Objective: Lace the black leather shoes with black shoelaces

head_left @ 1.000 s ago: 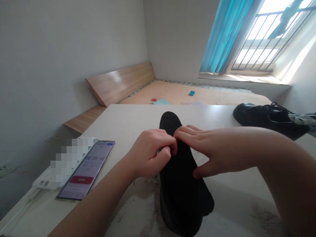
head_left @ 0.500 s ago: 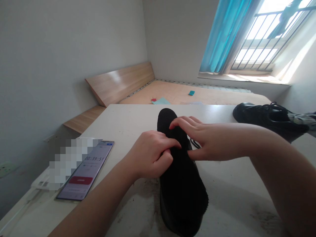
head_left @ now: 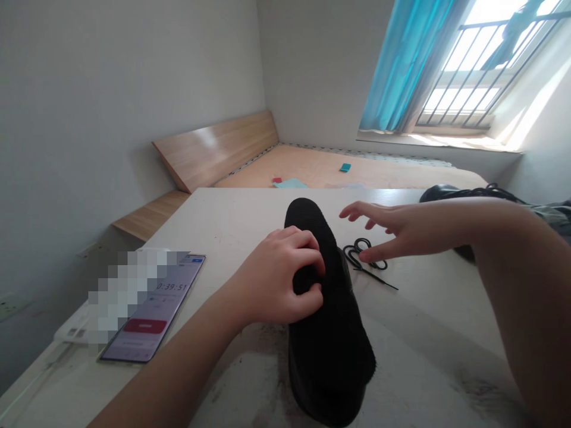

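Observation:
A black insole (head_left: 336, 333) lies lengthwise over a black shoe (head_left: 307, 401) on the white table, covering most of it. Curled over the insole's middle, my left hand (head_left: 285, 276) grips it with bent fingers and thumb. To the right, my right hand (head_left: 392, 229) hovers apart from the shoe, fingers spread and holding nothing. Below its thumb, a looped black shoelace (head_left: 375, 276) rests on the table beside the shoe. The inside of the shoe is hidden.
A phone (head_left: 154, 312) with a running timer lies at the left, next to a blurred white object (head_left: 74, 330). Partly behind my right arm stands another black shoe (head_left: 439, 193). Beyond the table (head_left: 232, 214) is a bed (head_left: 312, 157) with small items on it.
My right hand has let go of the insole and moved right, uncovering the shoelace. My left hand has shifted its fingers on the insole, from a pinch to a wider curl.

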A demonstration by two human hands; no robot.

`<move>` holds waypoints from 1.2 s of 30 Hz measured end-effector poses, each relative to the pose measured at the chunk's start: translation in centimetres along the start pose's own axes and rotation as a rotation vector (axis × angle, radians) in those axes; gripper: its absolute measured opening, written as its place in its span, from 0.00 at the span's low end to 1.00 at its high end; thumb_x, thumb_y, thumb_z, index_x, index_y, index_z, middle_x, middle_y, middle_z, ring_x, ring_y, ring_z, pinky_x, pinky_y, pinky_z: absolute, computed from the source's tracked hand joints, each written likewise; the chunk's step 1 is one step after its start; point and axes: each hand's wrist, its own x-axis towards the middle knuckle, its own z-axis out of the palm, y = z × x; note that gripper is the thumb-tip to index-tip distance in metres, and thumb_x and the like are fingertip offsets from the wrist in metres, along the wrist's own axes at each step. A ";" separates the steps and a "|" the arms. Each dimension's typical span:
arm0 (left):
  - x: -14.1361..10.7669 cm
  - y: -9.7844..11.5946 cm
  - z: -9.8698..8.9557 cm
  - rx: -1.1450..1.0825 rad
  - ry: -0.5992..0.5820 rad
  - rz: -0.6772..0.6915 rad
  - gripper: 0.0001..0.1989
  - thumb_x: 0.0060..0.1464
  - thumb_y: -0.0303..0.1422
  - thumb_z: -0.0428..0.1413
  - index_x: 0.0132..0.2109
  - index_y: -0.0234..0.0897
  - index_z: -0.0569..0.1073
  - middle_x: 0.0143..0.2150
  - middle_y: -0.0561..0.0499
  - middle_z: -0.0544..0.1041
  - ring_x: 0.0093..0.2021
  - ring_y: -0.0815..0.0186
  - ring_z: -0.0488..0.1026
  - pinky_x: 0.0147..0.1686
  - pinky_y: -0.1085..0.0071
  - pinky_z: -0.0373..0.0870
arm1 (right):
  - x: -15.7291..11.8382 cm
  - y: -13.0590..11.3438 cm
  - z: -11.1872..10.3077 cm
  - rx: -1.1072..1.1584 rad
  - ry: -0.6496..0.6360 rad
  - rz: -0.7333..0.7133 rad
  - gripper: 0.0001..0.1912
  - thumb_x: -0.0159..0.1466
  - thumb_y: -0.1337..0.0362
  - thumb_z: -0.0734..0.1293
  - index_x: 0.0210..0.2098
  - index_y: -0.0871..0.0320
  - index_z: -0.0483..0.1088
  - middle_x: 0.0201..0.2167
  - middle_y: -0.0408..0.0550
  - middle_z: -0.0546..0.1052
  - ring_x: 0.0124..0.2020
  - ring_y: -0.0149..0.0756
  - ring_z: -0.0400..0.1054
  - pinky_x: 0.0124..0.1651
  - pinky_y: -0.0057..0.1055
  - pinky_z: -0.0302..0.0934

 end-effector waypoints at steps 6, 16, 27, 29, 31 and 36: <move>-0.1 0.1 -0.1 -0.011 -0.029 -0.068 0.10 0.45 0.32 0.62 0.37 0.41 0.74 0.45 0.50 0.75 0.49 0.56 0.68 0.58 0.55 0.58 | 1.7 2.7 5.5 -0.052 -0.060 0.196 0.55 0.51 0.39 0.68 0.70 0.57 0.49 0.68 0.64 0.56 0.61 0.66 0.60 0.56 0.58 0.61; -0.2 0.4 -0.2 -0.068 0.010 -0.139 0.13 0.48 0.33 0.61 0.42 0.41 0.70 0.48 0.49 0.73 0.53 0.56 0.66 0.61 0.54 0.56 | -0.2 0.0 9.7 0.019 0.080 -0.001 0.09 0.63 0.70 0.53 0.38 0.59 0.64 0.40 0.56 0.69 0.35 0.41 0.68 0.41 0.40 0.61; 0.2 -0.5 -0.1 -0.410 0.245 -0.361 0.12 0.61 0.30 0.45 0.40 0.40 0.73 0.42 0.53 0.75 0.47 0.62 0.70 0.50 0.65 0.63 | -3.8 -3.4 -1.2 0.840 0.412 0.046 0.10 0.62 0.53 0.58 0.38 0.52 0.61 0.30 0.44 0.63 0.24 0.32 0.57 0.24 0.31 0.52; 0.3 -0.6 0.1 -0.415 0.245 -0.358 0.13 0.62 0.30 0.44 0.40 0.40 0.73 0.42 0.53 0.75 0.47 0.62 0.70 0.50 0.66 0.62 | -3.7 -5.2 -2.2 0.831 0.447 0.038 0.09 0.62 0.57 0.58 0.39 0.53 0.63 0.29 0.44 0.63 0.25 0.32 0.58 0.25 0.30 0.53; 0.3 -0.7 0.2 -0.419 0.272 -0.364 0.14 0.61 0.29 0.42 0.39 0.40 0.73 0.41 0.53 0.75 0.47 0.62 0.70 0.50 0.66 0.62 | -3.1 -7.0 -1.9 0.905 0.366 -0.025 0.05 0.60 0.62 0.59 0.35 0.54 0.62 0.27 0.43 0.63 0.24 0.30 0.58 0.24 0.28 0.52; 0.3 -1.3 0.2 -0.383 0.309 -0.401 0.10 0.57 0.34 0.48 0.35 0.38 0.73 0.34 0.53 0.75 0.39 0.61 0.71 0.41 0.66 0.65 | -1.0 -9.5 1.1 0.656 0.281 -0.044 0.02 0.59 0.64 0.63 0.33 0.55 0.66 0.24 0.41 0.67 0.23 0.29 0.58 0.23 0.26 0.51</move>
